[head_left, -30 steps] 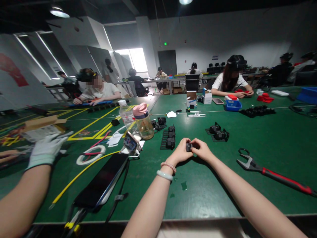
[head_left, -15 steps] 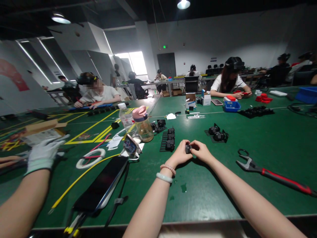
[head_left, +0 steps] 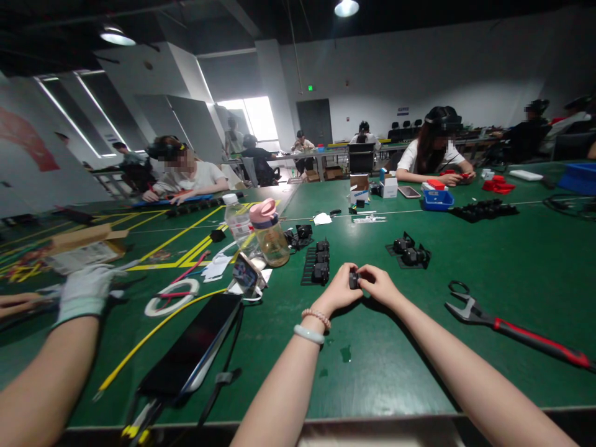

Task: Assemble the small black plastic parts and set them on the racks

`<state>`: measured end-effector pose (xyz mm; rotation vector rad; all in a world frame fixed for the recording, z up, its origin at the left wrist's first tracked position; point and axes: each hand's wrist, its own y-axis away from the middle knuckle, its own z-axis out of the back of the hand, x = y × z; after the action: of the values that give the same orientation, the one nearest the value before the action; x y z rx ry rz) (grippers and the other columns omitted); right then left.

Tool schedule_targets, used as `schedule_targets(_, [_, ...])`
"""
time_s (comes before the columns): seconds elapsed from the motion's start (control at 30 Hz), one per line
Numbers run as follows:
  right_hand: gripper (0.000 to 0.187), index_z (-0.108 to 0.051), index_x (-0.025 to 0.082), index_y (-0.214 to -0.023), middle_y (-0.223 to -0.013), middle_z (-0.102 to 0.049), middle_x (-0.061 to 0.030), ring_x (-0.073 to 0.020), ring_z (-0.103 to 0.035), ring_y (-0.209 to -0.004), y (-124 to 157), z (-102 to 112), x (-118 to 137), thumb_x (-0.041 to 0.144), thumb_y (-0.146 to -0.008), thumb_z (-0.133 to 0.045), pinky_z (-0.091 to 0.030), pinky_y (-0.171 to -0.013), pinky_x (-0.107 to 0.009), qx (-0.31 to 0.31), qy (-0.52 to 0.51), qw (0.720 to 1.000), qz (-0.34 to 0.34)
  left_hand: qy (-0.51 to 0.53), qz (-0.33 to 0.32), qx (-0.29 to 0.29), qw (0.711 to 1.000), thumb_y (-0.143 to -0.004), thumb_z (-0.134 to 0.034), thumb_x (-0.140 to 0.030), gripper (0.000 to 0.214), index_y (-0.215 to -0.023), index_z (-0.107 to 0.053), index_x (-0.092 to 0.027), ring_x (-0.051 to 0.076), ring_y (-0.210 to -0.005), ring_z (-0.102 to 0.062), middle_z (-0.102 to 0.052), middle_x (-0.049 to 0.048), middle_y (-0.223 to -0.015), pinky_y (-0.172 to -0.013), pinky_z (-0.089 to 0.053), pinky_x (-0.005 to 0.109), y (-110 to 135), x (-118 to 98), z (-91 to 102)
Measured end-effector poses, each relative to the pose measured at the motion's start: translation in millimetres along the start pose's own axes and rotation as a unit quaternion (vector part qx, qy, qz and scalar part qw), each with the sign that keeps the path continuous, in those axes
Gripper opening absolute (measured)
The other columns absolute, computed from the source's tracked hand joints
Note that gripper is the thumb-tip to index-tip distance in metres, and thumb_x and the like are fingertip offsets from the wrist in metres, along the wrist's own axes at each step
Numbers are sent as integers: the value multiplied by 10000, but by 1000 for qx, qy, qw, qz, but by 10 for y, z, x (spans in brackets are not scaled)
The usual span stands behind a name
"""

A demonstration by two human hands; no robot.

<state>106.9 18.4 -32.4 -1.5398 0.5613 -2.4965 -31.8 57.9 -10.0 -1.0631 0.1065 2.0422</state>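
My left hand [head_left: 338, 290] and my right hand [head_left: 380, 285] meet above the green table [head_left: 488, 273]. Both pinch one small black part [head_left: 354, 279] between their fingertips. My left wrist wears a pink bead bracelet and a pale bangle. Just beyond my left hand lies a black ribbed tray [head_left: 316, 264] carrying several black parts. Another group of black parts [head_left: 410, 253] sits on a dark plate beyond my right hand.
A red-handled wrench [head_left: 512, 326] lies at the right. A pink-lidded bottle [head_left: 269, 233], a clear water bottle [head_left: 237, 223], a dark tablet [head_left: 195, 344] and a yellow cable [head_left: 149, 338] lie at the left. A co-worker's white-gloved hand [head_left: 86, 292] reaches in at far left. Other people sit around the table.
My hands have stayed together on the small black part. The co-worker's gloved hand has shifted slightly lower and toward the left.
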Motion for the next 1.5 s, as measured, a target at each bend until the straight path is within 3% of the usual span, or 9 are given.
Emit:
schedule_targets(1.23, [185,-606,188,-794,-766,-581,-21,-133,-508,-721,-40,-1,-67,246,-691,-463,-387,-697,-269,-3,31,999,-18,-5,5,-2,1000,-551,-525,-108,489,-1015,-375,-144,163,-892,-420,-422,39,-955,-804,-357,305,-11,-44,-5])
schedule_targets(1.5, [207,-518,178,-835,-761,-549,1,-127,-487,-699,-12,16,-47,185,-634,-470,-392,-675,-265,6,-6,1000,-7,-6,-5,-1,1000,-561,-542,-124,482,-1014,-378,-146,155,-867,-424,-428,41,-950,-771,-363,292,-13,-14,-15])
